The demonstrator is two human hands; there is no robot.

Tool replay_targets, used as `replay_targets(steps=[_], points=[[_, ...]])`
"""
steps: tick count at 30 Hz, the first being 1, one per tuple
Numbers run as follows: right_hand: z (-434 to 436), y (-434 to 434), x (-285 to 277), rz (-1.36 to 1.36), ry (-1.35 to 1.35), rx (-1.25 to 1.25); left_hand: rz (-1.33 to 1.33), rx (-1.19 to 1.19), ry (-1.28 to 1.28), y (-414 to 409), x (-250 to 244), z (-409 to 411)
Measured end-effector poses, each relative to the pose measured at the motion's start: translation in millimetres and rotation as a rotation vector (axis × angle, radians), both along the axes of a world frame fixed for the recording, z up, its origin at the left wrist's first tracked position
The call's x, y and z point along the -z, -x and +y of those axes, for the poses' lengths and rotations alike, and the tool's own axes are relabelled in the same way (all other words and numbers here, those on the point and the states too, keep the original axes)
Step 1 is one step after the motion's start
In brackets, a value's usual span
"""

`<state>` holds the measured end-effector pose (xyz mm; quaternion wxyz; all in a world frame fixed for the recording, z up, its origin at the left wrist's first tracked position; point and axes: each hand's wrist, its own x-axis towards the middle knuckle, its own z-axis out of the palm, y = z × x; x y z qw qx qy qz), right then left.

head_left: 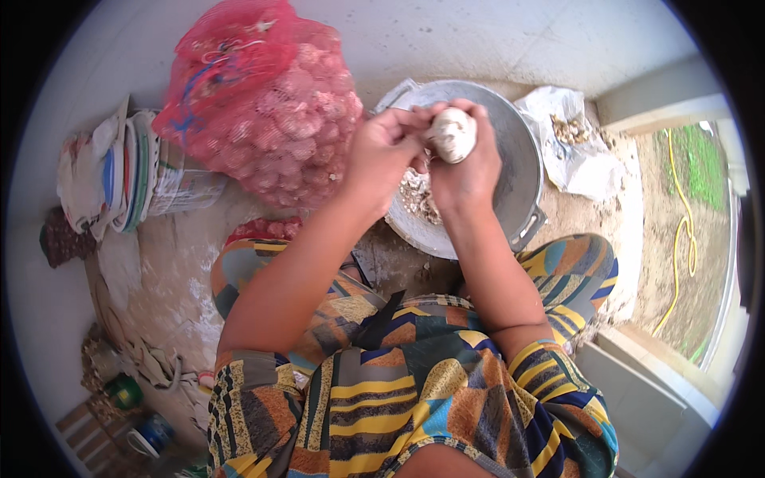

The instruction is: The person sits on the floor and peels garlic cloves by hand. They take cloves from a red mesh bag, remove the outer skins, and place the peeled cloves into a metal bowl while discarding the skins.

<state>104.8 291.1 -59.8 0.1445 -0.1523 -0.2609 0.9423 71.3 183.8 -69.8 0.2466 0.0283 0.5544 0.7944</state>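
Observation:
A whole garlic bulb (453,135) is held in my right hand (469,167), above a large grey metal pan (520,155) with two side handles. My left hand (385,152) reaches in from the left, its thumb and fingers pinched at the bulb's near side; whether they grip skin or a stem is hidden. Garlic skins and scraps (418,197) lie in the left part of the pan. Close by on the left stands a big red mesh sack (293,131) full of garlic bulbs, its gathered top bearing blue string.
A white plastic bag (588,167) with garlic bits (569,129) lies right of the pan. Stacked basins and lids (140,173) stand far left. A smaller red mesh sack (266,228) sits by my left knee. Behind the pan is a wall (454,48); a yellow hose (681,239) lies outside.

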Motion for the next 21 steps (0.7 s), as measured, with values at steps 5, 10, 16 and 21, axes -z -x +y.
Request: replay_targets(steps=[5, 10, 16, 21], points=[[13, 12, 2, 0.021, -0.453, 0.221, 0.208, -0.066, 0.072, 0, 4, 6], [-12, 5, -3, 0.175, -1.315, 0.138, 0.041, -0.017, -0.197, -6, -8, 3], [-15, 32, -23, 0.217, -1.229, 0.145, 0.029, -0.297, -0.301, 17, -47, -29], [-30, 60, -48, 0.278, -1.218, -0.08, 0.16, -0.323, -0.54, 36, -89, -110]])
